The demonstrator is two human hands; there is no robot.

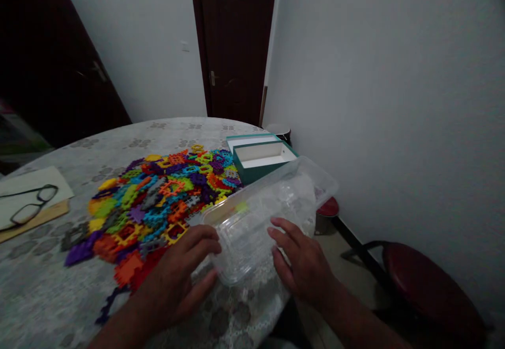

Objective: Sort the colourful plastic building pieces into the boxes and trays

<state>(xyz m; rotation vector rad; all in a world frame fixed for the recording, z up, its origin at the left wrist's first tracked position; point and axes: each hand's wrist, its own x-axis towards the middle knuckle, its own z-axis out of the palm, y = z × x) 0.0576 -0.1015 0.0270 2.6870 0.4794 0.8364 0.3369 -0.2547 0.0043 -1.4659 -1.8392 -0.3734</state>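
Observation:
A clear plastic box, long and see-through, lies slantwise over the table's right edge, its far end past the edge. At the near left end, my left hand has its fingers on the rim and its thumb lower by the corner. My right hand touches the near long side with fingertips, fingers bent and apart. Left of the box spreads a big heap of colourful interlocking plastic pieces, some seen through the box's wall. Whether a separate lid lies with the box, I cannot tell.
Behind the plastic box stands an open green box with a white inside. Eyeglasses lie on papers at the left. Red stools stand on the floor to the right, near the wall.

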